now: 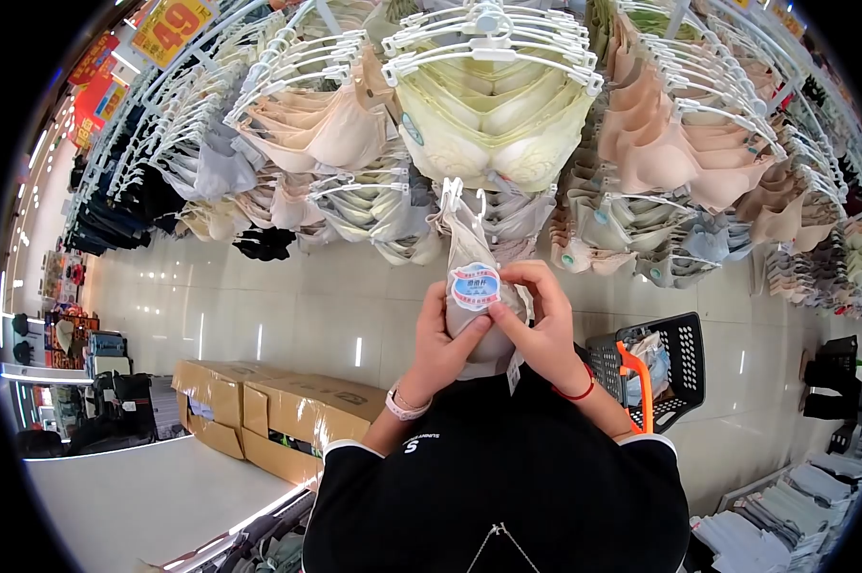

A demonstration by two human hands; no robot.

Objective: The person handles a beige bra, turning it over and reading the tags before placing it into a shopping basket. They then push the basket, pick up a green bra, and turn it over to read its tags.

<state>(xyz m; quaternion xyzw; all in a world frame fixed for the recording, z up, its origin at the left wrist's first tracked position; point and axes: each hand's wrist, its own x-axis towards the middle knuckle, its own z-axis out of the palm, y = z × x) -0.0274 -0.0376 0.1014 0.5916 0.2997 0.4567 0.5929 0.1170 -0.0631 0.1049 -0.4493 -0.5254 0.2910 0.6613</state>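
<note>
Between my two hands, in front of my chest, is a beige-grey bra [465, 239], folded together with a white hanger [452, 194] at its top. A round blue, white and pink label [476, 286] faces up on it. My left hand [447, 336] is closed around the bra's left side, thumb below the label. My right hand [542, 320] grips the other side, its thumb at the label's lower edge. A small white tag [514, 374] hangs near my right wrist. Parts of the bra behind my fingers are hidden.
Ahead, pale yellow bras [493, 124] and peach bras [650, 143] hang in rows on racks. A black shopping basket [687, 358] with an orange handle [644, 387] stands at right, with packaged goods inside. Cardboard boxes [302, 411] sit at lower left, beside a light counter [163, 497].
</note>
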